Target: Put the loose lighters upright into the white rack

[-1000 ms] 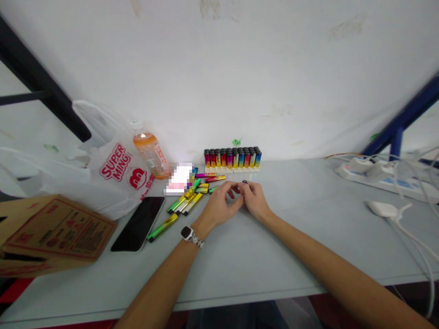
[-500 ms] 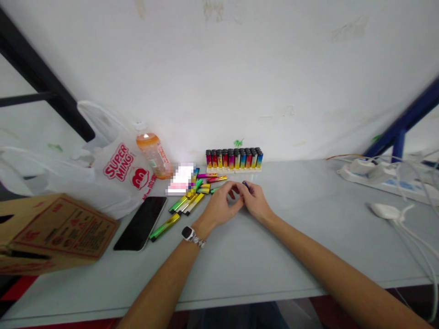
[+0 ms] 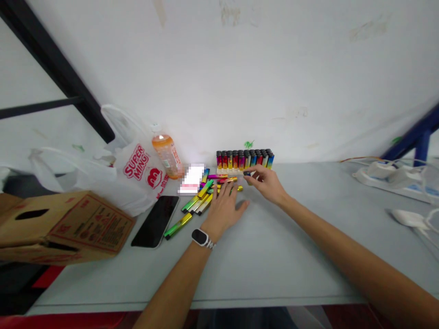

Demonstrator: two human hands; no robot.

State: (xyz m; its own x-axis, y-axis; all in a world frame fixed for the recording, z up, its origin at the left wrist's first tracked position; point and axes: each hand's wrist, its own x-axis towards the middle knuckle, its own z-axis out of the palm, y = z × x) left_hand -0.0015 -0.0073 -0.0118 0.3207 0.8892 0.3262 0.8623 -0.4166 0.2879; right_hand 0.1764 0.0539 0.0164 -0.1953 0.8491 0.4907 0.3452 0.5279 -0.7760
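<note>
My right hand [image 3: 269,185] pinches a lighter [image 3: 247,173] by thumb and fingers; its dark top shows and the fingers hide most of its body. Just behind it, a rack of upright lighters [image 3: 245,160] with black tops and shiny coloured bodies stands by the wall. My left hand [image 3: 224,205], a watch on its wrist, is spread out with the fingers reaching over a pile of loose lighters [image 3: 197,202]. These lie flat in green, yellow, pink and silver, partly covered by that hand. A green-yellow lighter [image 3: 178,226] lies nearer me, apart from the pile.
To the left are a black phone [image 3: 155,222], a cardboard box [image 3: 85,228], a white plastic bag [image 3: 137,183] and an orange drink bottle [image 3: 168,153]. A blurred-out white patch [image 3: 191,179] sits behind the pile. A power strip [image 3: 387,183] and a charger [image 3: 408,218] with cables lie right.
My hands have come apart. The left has moved onto the loose lighters with its fingers spread; the right has brought its lighter close to the rack. The view has shifted slightly left.
</note>
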